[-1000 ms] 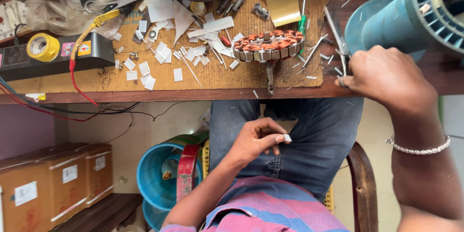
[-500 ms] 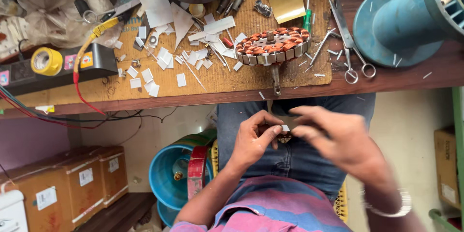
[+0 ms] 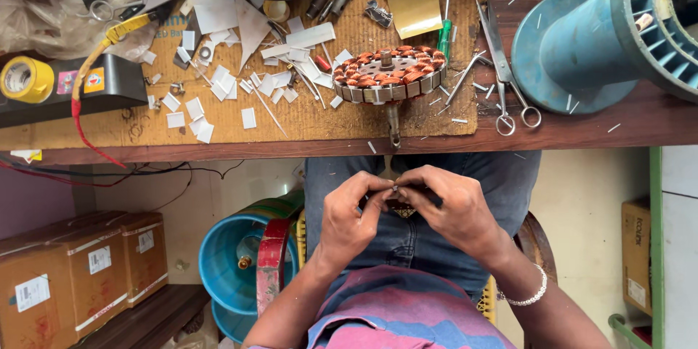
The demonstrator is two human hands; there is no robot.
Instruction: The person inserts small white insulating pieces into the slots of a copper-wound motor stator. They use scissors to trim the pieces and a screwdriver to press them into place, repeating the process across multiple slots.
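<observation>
My left hand (image 3: pixel 352 214) and my right hand (image 3: pixel 447 207) meet over my lap, below the bench edge. Their fingertips pinch one small dark part (image 3: pixel 396 190) between them; it is too small to tell what it is. On the bench above stands a round stator (image 3: pixel 389 73) wound with copper coils, its shaft pointing toward me. Scissors (image 3: pixel 505 76) lie to its right. Several white paper slips (image 3: pixel 218 91) are scattered to its left.
A big blue spool (image 3: pixel 603 25) lies at the right of the wooden bench (image 3: pixel 632 120). A yellow tape roll (image 3: pixel 22 76) sits on a black box at the left. Below stand cardboard boxes (image 3: pixel 73 269), a blue cylinder (image 3: pixel 233 258) and a chair armrest (image 3: pixel 273 265).
My right hand has come down from the scissors on the bench to my lap and joined my left hand. Both now pinch the small part together.
</observation>
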